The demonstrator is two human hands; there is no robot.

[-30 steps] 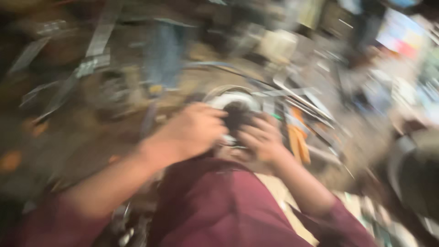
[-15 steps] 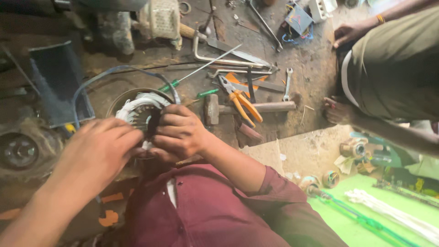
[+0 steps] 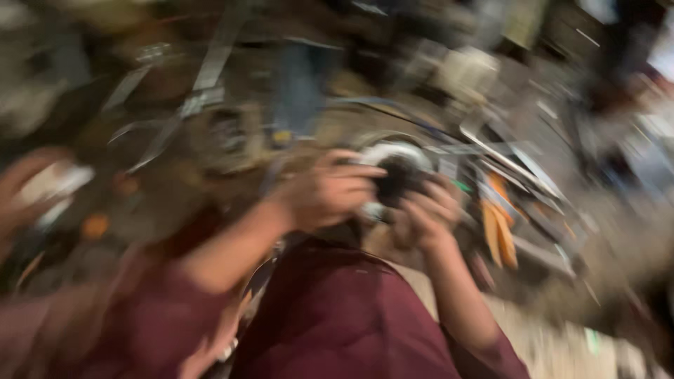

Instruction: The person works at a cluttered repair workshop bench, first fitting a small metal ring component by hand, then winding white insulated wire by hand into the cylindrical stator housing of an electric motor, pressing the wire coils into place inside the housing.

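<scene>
Grey-white metal, round and ring-shaped with a dark centre: this round metal motor part sits at the middle of the frame, slightly right, held between both hands. The left hand covers its left side, fingers curled over the rim and closed on it. The right hand cups the lower right edge from beneath, fingers bent against the part; the hold looks closed, though motion blur hides the fingertips. Both forearms rise from the bottom of the frame out of maroon sleeves.

Just right of the part lie orange-handled pliers, handles pointing down the frame, among several long grey metal tools that fan toward the right; blur makes their kinds impossible to tell. Above the part, upper centre, stands a blue upright object. A pale strip of metal runs diagonally through the upper left. At the far left edge another hand appears with something whitish; whether it grips this I cannot tell. The dirty brown floor shows at right.
</scene>
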